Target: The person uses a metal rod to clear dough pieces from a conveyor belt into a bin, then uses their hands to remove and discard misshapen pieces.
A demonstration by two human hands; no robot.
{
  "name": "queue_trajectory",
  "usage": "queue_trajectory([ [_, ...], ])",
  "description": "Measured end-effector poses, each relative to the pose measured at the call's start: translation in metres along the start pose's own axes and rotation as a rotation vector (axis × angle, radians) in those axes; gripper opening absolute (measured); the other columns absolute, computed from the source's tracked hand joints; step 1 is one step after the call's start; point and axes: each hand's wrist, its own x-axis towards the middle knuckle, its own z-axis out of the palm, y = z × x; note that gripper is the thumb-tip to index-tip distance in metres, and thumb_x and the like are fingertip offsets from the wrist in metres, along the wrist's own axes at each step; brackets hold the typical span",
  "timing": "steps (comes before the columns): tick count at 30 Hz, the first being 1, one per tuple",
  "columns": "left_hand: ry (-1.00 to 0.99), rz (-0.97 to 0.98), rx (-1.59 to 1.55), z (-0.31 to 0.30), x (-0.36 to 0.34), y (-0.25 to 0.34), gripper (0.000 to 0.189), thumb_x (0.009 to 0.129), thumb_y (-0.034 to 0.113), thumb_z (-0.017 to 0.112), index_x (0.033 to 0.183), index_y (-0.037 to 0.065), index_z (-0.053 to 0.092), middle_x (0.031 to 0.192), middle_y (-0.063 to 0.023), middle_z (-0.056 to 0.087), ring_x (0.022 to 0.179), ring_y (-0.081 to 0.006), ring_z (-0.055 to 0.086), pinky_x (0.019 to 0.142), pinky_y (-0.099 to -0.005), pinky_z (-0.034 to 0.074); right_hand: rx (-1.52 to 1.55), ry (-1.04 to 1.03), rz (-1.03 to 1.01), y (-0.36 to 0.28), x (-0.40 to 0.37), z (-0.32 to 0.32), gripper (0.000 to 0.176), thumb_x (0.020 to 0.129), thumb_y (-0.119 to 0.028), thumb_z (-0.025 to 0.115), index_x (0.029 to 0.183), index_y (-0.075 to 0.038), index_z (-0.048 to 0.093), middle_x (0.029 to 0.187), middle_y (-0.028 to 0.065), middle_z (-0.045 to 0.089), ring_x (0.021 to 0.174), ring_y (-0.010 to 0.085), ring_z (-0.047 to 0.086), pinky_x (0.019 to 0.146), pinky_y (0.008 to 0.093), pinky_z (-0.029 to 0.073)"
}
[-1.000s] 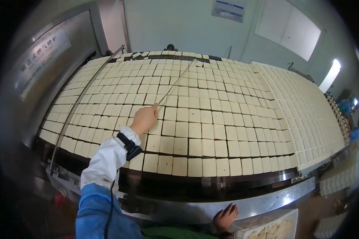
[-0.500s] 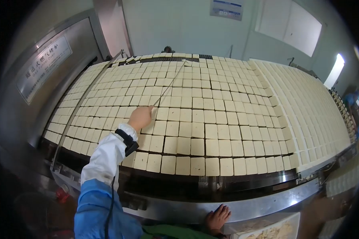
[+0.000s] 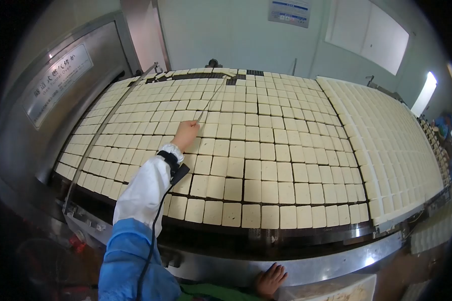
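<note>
My left hand (image 3: pixel 186 135), reaching from the lower left over a dark mesh belt (image 3: pixel 306 232), is closed on a thin metal rod (image 3: pixel 212 102). The rod slants away to the far side of the belt. Its far tip is at a crooked pale piece (image 3: pixel 229 74) beside a dark gap in the rows. Rows of pale, tofu-like rectangular pieces (image 3: pixel 252 150) cover most of the belt. My right hand (image 3: pixel 271 280) lies with fingers stretched out on the metal front rail (image 3: pixel 331 268), holding nothing.
A metal oven wall with a sign (image 3: pixel 58 85) stands at the left, with a thin bar (image 3: pixel 101 123) across the belt near it. At the right, a white slatted section (image 3: pixel 386 150) holds more pieces. A white tray (image 3: pixel 346 291) sits below the rail.
My left hand has moved slightly forward and the rod's tip a little left. The piece at the tip now sits crooked, with more dark belt showing beside it. The rows have shifted left.
</note>
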Motion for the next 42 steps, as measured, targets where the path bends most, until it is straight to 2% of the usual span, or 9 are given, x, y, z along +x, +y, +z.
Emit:
queue_trajectory([
  [6, 0.053, 0.187, 0.451, 0.031, 0.035, 0.029, 0.024, 0.088, 0.016, 0.054, 0.094, 0.0, 0.07, 0.085, -0.0278, 0.067, 0.08, -0.0472, 0.064, 0.074, -0.0516, 0.052, 0.007, 0.032, -0.065, 0.024, 0.003, 0.006, 0.076, 0.084, -0.031, 0.055, 0.144, 0.014, 0.037, 0.14, 0.0377, 0.041, 0.139, 0.0534, 0.031, 0.115, 0.0705, 0.011],
  [16, -0.157, 0.197, 1.007, 0.068, 0.052, 0.053, 0.025, 0.085, 0.015, 0.056, 0.096, -0.002, 0.072, 0.097, -0.025, 0.071, 0.09, -0.0429, 0.069, 0.084, -0.0513, 0.054, -0.039, 0.011, -0.052, 0.035, 0.005, -0.012, 0.078, 0.099, -0.04, 0.045, 0.158, 0.001, 0.013, 0.159, 0.03, 0.023, 0.15, 0.0449, 0.013, 0.12, 0.0631, 0.012],
  [17, -0.162, 0.194, 1.011, 0.071, 0.051, 0.052, 0.025, 0.085, 0.015, 0.056, 0.096, -0.002, 0.072, 0.097, -0.025, 0.071, 0.09, -0.0429, 0.069, 0.084, -0.0513, 0.054, 0.383, 0.081, 0.048, 0.036, 0.004, -0.008, 0.078, 0.097, -0.037, 0.048, 0.157, 0.002, 0.017, 0.157, 0.0311, 0.027, 0.149, 0.0461, 0.017, 0.119, 0.0635, 0.014],
  [19, -0.164, 0.266, 0.878, 0.079, 0.053, 0.048, 0.028, 0.084, 0.014, 0.055, 0.1, -0.003, 0.071, 0.1, -0.0271, 0.07, 0.092, -0.0434, 0.069, 0.084, -0.0521, 0.054, 0.804, 0.152, 0.151, 0.042, 0.007, -0.012, 0.077, 0.096, -0.035, 0.05, 0.156, 0.003, 0.02, 0.155, 0.0322, 0.03, 0.147, 0.0473, 0.021, 0.118, 0.064, 0.017],
  [21, -0.118, 0.385, 0.867, 0.077, 0.063, 0.023, 0.026, 0.089, 0.015, 0.057, 0.105, -0.001, 0.069, 0.079, -0.019, 0.071, 0.068, -0.0335, 0.069, 0.062, -0.0474, 0.053, -0.008, -0.093, -0.023, 0.053, 0.018, -0.026, 0.078, 0.083, -0.032, 0.055, 0.144, 0.014, 0.037, 0.142, 0.0377, 0.04, 0.139, 0.0538, 0.029, 0.115, 0.0706, 0.01],
  [24, -0.127, -0.365, -0.611, 0.075, 0.05, 0.039, 0.014, 0.1, 0.021, 0.057, 0.104, 0.008, 0.06, 0.054, 0.0047, 0.033, 0.042, -0.0089, 0.027, 0.043, -0.0277, 0.019, 0.009, -0.079, -0.023, 0.066, 0.02, -0.021, 0.079, 0.082, -0.033, 0.055, 0.144, 0.013, 0.037, 0.143, 0.0374, 0.037, 0.141, 0.0528, 0.027, 0.116, 0.0704, 0.009],
  [28, -0.102, -0.358, -0.765, 0.079, 0.037, 0.059, 0.012, 0.102, 0.019, 0.054, 0.099, 0.008, 0.056, 0.053, 0.0045, 0.034, 0.042, -0.008, 0.029, 0.042, -0.0277, 0.019, -0.062, -0.026, -0.08, 0.09, 0.019, -0.01, 0.08, 0.081, -0.033, 0.056, 0.145, 0.012, 0.037, 0.144, 0.0376, 0.037, 0.142, 0.0524, 0.026, 0.116, 0.0703, 0.008],
  [34, -0.158, -0.212, -0.548, 0.08, -0.05, 0.109, 0.033, 0.103, 0.022, 0.056, 0.13, 0.003, 0.058, 0.055, 0.0075, 0.036, 0.044, -0.0048, 0.03, 0.042, -0.0238, 0.024, 0.061, -0.043, -0.038, 0.094, 0.024, -0.032, 0.078, 0.083, -0.03, 0.056, 0.146, 0.012, 0.035, 0.143, 0.0385, 0.039, 0.141, 0.0529, 0.028, 0.115, 0.0708, 0.008],
  [42, -0.644, -0.081, -0.267, 0.076, -0.271, 0.198, 0.043, 0.101, 0.01, 0.059, 0.143, 0.003, 0.053, 0.06, 0.0084, 0.041, 0.048, -0.0023, 0.036, 0.043, -0.0221, 0.03, 0.153, -0.08, -0.054, 0.114, 0.036, -0.052, 0.077, 0.086, -0.03, 0.06, 0.145, 0.012, 0.033, 0.146, 0.0393, 0.034, 0.141, 0.0512, 0.029, 0.116, 0.0676, 0.012],
])
